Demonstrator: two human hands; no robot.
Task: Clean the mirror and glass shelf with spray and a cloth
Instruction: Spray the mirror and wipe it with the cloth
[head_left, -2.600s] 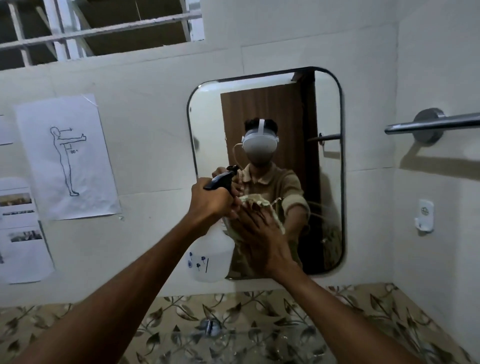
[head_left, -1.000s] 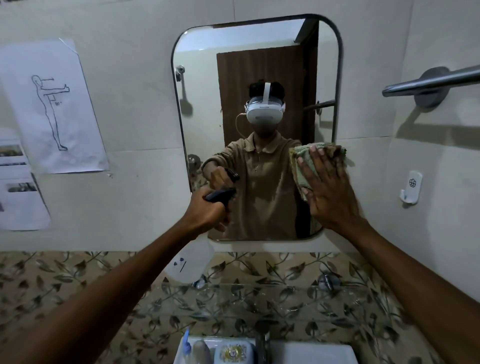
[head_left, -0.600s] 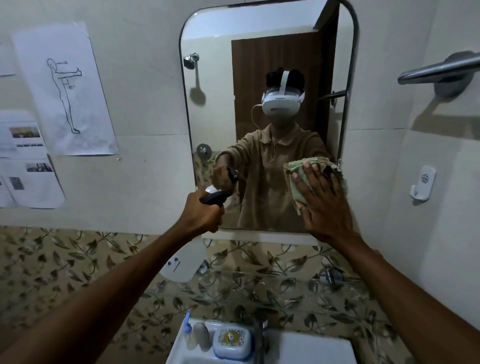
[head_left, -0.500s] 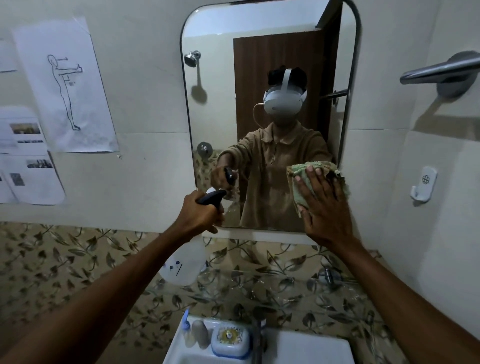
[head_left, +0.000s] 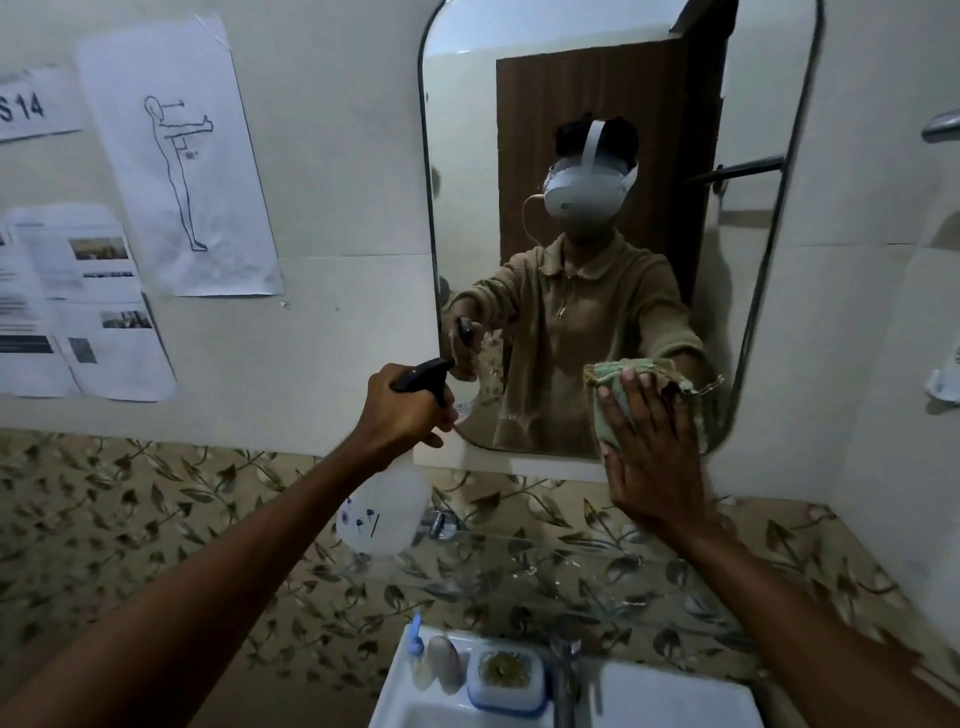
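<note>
Left hand (head_left: 402, 410) grips translucent white spray bottle (head_left: 384, 512), black nozzle toward mirror (head_left: 467, 182) | Right hand (head_left: 649, 457), fingers flat, presses folded green cloth (head_left: 605, 374) against mirror's lower right | Glass shelf (head_left: 545, 566) just below

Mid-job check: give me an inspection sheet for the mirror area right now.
Surface: mirror on the wall; glass shelf below it, bare where visible.
Job's things: spray bottle, nozzle toward the mirror's lower left; green cloth flat on the mirror's lower right.
Clutter: soap dish on the sink rim.
Grippers: left hand grips the spray bottle; right hand presses the cloth with straight fingers.
Cables: nothing seen.
Surroundings: papers taped on the wall; leaf-pattern tiles.
</note>
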